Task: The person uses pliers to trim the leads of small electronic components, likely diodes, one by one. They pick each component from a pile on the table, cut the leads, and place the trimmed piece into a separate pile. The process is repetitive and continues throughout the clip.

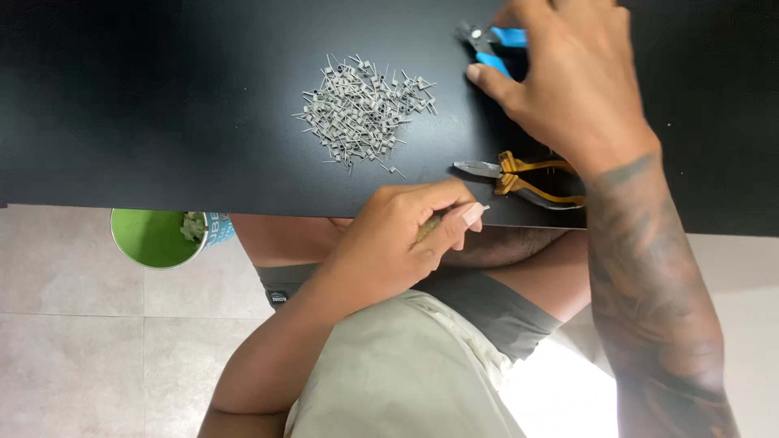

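My right hand [568, 77] reaches to the far side of the black table [162, 105] and closes around blue-handled pliers [497, 47], whose metal tip pokes out to the left. My left hand [406, 235] hovers at the table's near edge, fingers curled around a small thin piece held between thumb and forefinger; what it is I cannot make out. A heap of several small grey wire coils [361, 113] lies on the table between the two hands, a little to the left.
Yellow-handled cutters [527, 182] lie on the table under my right forearm, tip pointing left. A green cup [158, 235] with scraps inside stands on the tiled floor below the table edge, at the left of my knee.
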